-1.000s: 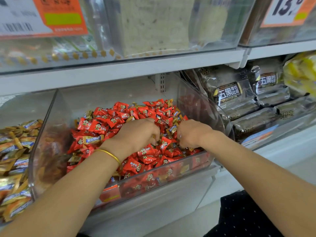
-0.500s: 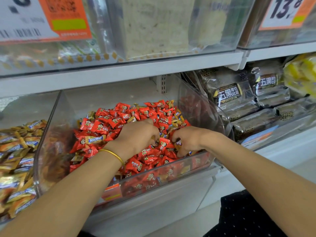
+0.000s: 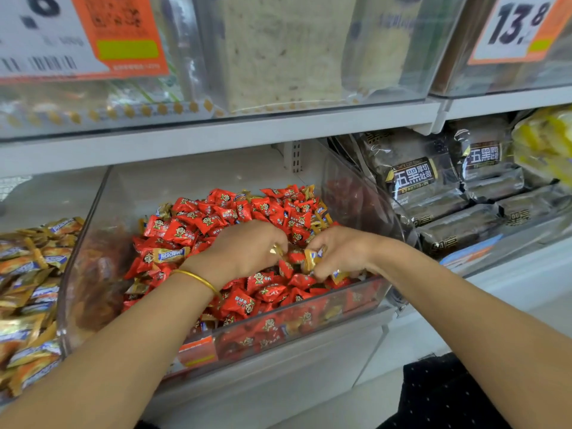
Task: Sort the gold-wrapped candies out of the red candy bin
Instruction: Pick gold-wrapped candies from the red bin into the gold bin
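Observation:
A clear plastic bin (image 3: 93,267) on the lower shelf holds a heap of red-wrapped candies (image 3: 216,218) with gold-wrapped candies mixed in. One gold candy (image 3: 170,254) lies on the red heap at the left, and several more sit at the back right (image 3: 320,216). My left hand (image 3: 247,249), with a gold bangle at its wrist, is curled over the middle of the heap and pinches a gold wrapper (image 3: 275,250). My right hand (image 3: 340,252), close beside it, grips gold-wrapped candies (image 3: 312,258).
A neighbouring bin at the left is full of gold-wrapped candies (image 3: 28,274). Dark packaged bread (image 3: 414,181) fills the bin at the right. An upper shelf (image 3: 216,134) with clear bins and price labels (image 3: 520,26) hangs close overhead.
My right hand has drawn closer to my left hand and now shows gold candies in its fingers. The left hand has stayed over the middle of the heap.

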Available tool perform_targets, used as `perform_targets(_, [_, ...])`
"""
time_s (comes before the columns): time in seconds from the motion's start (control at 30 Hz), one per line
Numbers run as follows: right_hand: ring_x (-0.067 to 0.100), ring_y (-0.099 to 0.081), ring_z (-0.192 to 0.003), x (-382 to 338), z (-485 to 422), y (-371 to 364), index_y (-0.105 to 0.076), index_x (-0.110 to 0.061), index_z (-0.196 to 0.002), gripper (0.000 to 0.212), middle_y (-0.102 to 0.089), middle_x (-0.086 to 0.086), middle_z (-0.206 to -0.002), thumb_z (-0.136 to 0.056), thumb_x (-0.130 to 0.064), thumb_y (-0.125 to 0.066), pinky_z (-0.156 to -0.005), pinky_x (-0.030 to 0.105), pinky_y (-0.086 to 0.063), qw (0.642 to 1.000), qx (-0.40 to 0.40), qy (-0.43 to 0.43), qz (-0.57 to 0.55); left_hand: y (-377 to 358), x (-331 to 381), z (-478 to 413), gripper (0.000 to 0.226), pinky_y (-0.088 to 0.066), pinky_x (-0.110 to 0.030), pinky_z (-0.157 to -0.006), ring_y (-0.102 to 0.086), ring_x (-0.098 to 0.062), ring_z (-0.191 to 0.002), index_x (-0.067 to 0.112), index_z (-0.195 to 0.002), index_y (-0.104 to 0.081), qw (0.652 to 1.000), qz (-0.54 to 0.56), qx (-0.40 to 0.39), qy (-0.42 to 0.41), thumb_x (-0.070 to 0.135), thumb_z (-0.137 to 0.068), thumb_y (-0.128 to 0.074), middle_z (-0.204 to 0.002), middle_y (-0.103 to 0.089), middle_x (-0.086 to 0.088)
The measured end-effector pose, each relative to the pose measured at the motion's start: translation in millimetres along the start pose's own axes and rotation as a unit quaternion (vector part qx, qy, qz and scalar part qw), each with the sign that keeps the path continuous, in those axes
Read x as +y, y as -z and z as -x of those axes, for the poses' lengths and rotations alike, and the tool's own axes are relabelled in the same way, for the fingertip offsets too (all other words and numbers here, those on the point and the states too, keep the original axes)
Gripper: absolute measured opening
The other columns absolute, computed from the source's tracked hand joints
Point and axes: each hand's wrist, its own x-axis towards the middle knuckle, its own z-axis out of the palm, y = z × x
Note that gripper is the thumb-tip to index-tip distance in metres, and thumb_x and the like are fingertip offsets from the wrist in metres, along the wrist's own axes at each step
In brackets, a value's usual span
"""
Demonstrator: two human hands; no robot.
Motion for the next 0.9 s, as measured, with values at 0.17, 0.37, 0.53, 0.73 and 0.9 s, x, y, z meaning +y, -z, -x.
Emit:
perform_targets(0.17, [-0.003, -0.057, -0.057, -1, 7, 17, -0.056, -0.014, -0.113, 0.044, -0.061, 0.001, -0.095, -0.074, -0.002, -0.072, -0.035, 0.018, -0.026, 0.958, 0.036, -0.014, -0.286, 26, -7, 23, 0.011, -0.047, -0.013, -0.063, -0.062, -0.003, -0.060, 0.023, -0.098, -0.065, 0.958, 0.259, 0.098, 0.069, 0.026, -0.088, -0.063, -0.078, -0.069, 0.002])
perform_targets(0.37, [0.007, -0.037, -0.039, -26, 20, 20, -0.057, -0.010, -0.086, 0.005, -0.064, 0.011, -0.075, -0.087, -0.006, -0.058, -0.032, 0.011, -0.018, 0.881, -0.059, -0.004, -0.469, 48, -8, 60, 0.009, -0.031, -0.012, -0.038, -0.059, -0.001, -0.049, 0.028, -0.093, -0.063, 0.839, 0.499, 0.148, 0.156, 0.024, -0.086, -0.065, -0.065, -0.066, 0.008])
perform_targets(0.53, [0.009, -0.039, -0.041, -80, 33, -5, -0.057, -0.007, -0.089, 0.004, -0.064, 0.014, -0.074, -0.086, -0.006, -0.058, -0.032, 0.012, -0.019, 0.884, -0.096, 0.066, -0.452, 71, -28, 121, 0.010, -0.029, -0.014, -0.038, -0.057, -0.006, -0.050, 0.018, -0.097, -0.062, 0.784, 0.567, 0.176, 0.184, 0.019, -0.087, -0.063, -0.060, -0.064, 0.007])
perform_targets(0.73, [0.007, -0.039, -0.043, -200, 36, -71, -0.061, -0.009, -0.097, 0.010, -0.058, 0.008, -0.068, -0.088, -0.006, -0.059, -0.032, 0.012, -0.018, 0.910, -0.122, 0.203, -0.339, 81, -85, 203, 0.004, -0.033, -0.014, -0.037, -0.053, -0.009, -0.045, 0.016, -0.090, -0.064, 0.748, 0.527, 0.310, 0.259, 0.017, -0.088, -0.061, -0.063, -0.060, -0.005])
perform_targets(0.9, [0.014, -0.060, -0.089, -284, 11, -117, -0.059, -0.015, -0.110, 0.037, -0.061, 0.003, -0.103, -0.080, -0.033, -0.072, -0.062, 0.024, -0.050, 0.944, -0.093, 0.211, -0.237, 75, -117, 228, 0.025, -0.047, -0.022, -0.058, -0.058, -0.010, -0.075, 0.022, -0.104, -0.060, 0.635, 0.563, 0.431, 0.307, 0.038, -0.098, -0.042, -0.092, -0.063, 0.001])
